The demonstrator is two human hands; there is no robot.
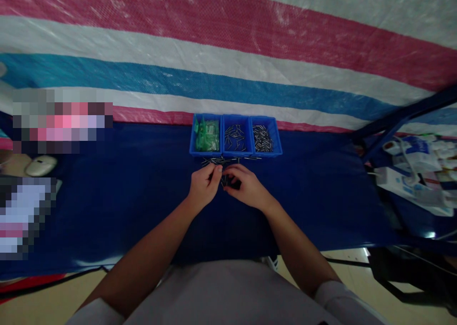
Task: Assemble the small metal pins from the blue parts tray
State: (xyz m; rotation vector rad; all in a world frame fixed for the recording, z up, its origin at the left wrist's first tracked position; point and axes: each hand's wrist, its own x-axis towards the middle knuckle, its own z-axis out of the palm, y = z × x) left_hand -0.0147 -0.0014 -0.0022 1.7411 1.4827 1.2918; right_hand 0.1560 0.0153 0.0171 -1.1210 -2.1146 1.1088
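Observation:
My left hand (pixel 204 186) is closed in a pinch, thumb against the index finger; whatever it grips is too small to make out. Close by on its right, my right hand (pixel 248 186) has its fingers curled, and its fingertips come near the left thumb. Between the hands show several small dark metal pieces (pixel 224 180), partly hidden by the fingers. Just beyond them, thin metal rods (pixel 218 160) lie loose on the blue table cover (pixel 143 192). Behind these stand a blue bin (pixel 206 152) with green-printed clear bags, a middle bin (pixel 237 153) with scattered metal pins and a right bin (pixel 268 153) fuller of short metal pieces.
A striped plastic sheet (pixel 214 44) hangs behind the table. To the left are a computer mouse (pixel 41 165) and blurred-out items. On the right, beyond a dark metal frame (pixel 389 125), sit a white power strip (pixel 400 182) with cables and a heap of packages.

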